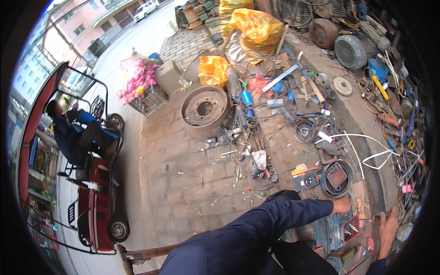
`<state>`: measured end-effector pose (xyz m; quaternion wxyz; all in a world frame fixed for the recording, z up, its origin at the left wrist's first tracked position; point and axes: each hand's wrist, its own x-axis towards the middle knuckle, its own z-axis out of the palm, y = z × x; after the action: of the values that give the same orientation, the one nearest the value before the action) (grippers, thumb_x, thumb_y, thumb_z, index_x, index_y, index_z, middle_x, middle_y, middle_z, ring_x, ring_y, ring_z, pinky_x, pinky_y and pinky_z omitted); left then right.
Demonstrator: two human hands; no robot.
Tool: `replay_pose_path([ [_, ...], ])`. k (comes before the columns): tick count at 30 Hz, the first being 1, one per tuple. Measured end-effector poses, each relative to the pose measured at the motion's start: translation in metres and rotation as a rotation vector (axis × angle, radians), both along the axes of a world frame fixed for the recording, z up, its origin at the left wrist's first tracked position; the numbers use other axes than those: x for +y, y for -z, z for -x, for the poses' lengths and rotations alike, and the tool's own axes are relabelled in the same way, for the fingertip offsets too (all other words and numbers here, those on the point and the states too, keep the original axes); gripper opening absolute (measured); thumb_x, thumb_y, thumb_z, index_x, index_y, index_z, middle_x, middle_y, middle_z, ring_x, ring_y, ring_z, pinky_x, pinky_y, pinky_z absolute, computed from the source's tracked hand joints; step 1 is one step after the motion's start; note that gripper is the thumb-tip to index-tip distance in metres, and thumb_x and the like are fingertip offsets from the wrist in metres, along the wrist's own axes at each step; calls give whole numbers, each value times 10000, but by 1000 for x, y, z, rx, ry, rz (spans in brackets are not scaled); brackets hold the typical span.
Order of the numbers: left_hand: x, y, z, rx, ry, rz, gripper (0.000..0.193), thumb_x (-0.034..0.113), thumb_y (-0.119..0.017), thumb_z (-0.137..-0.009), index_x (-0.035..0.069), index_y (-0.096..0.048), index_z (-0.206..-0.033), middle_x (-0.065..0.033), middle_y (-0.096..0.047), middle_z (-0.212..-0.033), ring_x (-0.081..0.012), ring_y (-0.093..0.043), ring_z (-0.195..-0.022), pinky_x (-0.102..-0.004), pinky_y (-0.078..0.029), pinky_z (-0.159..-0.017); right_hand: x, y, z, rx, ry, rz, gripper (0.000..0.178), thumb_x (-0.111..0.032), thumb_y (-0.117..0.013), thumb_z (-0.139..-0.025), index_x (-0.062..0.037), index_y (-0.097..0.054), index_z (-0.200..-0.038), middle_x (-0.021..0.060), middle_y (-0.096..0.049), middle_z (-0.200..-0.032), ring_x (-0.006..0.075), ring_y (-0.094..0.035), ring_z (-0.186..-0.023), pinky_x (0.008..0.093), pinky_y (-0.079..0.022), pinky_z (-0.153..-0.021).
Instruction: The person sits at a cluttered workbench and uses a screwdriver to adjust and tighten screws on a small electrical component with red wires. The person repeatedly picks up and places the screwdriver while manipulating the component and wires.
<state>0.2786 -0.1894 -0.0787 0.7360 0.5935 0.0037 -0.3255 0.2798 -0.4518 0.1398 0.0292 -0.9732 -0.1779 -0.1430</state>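
My left hand (341,206), in a dark blue sleeve, is closed, with the fingers curled down. What it holds, if anything, is hidden. It is at the upper end of a stack of dark grey-green strips (328,234), beside a round black pan (326,184) with a reddish-brown square piece (337,176) in it. At the lower right is my right hand (388,230), its fingers stretched and apart. A small dark piece lies at its fingertips; whether they touch it I cannot tell. Between the hands sits a red open box (351,228) among red scraps.
A rusty wheel drum (205,110) stands on the brick paving. Tools, cables and scrap heap along the right, with a grey motor (350,52) farther back. Orange bags (253,32) are at the top. To the left, a person sits in a red three-wheeled vehicle (94,206).
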Motion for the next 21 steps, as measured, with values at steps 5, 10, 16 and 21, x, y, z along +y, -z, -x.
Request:
replay_pose_path([
  [5, -4, 9, -7, 137, -101, 298, 177, 132, -545, -976, -26, -589, -1043, -159, -670, -821, -232, -648, -598, -385, -517, -476, -50, 30, -27, 304, 119, -164, 526, -217, -675, -1005, 72, -451, -1383, 213, -687, -855, 306, -672, -736, 430, -503, -697],
  [10, -9, 30, -10, 128, -102, 618, 163, 103, -533, -993, -42, -583, -1051, -215, -700, -924, -299, -724, -740, -440, -639, -653, -117, 69, -53, 131, 7, -135, 577, -147, -626, -1030, 46, -389, -1519, 192, -657, -1107, 223, -629, -890, 375, -513, -825],
  [16, 10, 15, -7, 36, -19, 684, 217, 157, -505, -1073, -52, -554, -1101, -312, -711, -986, -407, -762, -889, -521, -662, -774, -137, 82, -66, 147, 47, -153, 583, -153, -628, -1033, 51, -387, -1523, 197, -650, -1109, 246, -629, -903, 381, -508, -862],
  [21, 17, 0, -5, 148, 37, 665, 183, 108, -493, -1032, -61, -547, -1076, -342, -715, -1003, -401, -758, -805, -491, -663, -705, -132, 76, -63, 168, 51, -178, 589, -159, -630, -1035, 55, -385, -1526, 201, -644, -1111, 264, -628, -915, 387, -504, -892],
])
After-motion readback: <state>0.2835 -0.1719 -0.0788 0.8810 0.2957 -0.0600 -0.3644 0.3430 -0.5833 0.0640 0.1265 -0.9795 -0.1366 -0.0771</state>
